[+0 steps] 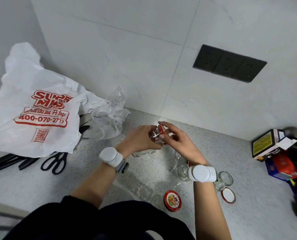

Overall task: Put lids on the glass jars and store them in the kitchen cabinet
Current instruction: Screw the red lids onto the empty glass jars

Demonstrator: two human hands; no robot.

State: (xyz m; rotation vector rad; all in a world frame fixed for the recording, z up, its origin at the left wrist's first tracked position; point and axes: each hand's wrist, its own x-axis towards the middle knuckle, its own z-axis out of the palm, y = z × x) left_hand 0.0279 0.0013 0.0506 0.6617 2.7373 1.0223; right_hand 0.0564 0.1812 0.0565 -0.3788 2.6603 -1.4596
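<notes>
My left hand (140,139) grips a small glass jar (155,135), held tilted above the speckled counter. My right hand (177,141) has its fingers closed around the red lid (161,129) on that jar's mouth. Under my hands another glass jar (140,153) lies partly hidden. Two more clear jars sit near my right wrist: one (183,172) mostly behind the wristband and an open one (224,179) to its right. A red lid with a fruit picture (172,200) lies face up on the counter, and a second lid (228,195) lies white side up beside the open jar.
A white shopping bag with red print (35,108) and a crumpled clear bag (109,115) fill the back left. Black scissors (55,164) and dark handles lie in front of the bag. Boxes and packets (279,153) crowd the right edge. Wall sockets (229,64) sit above.
</notes>
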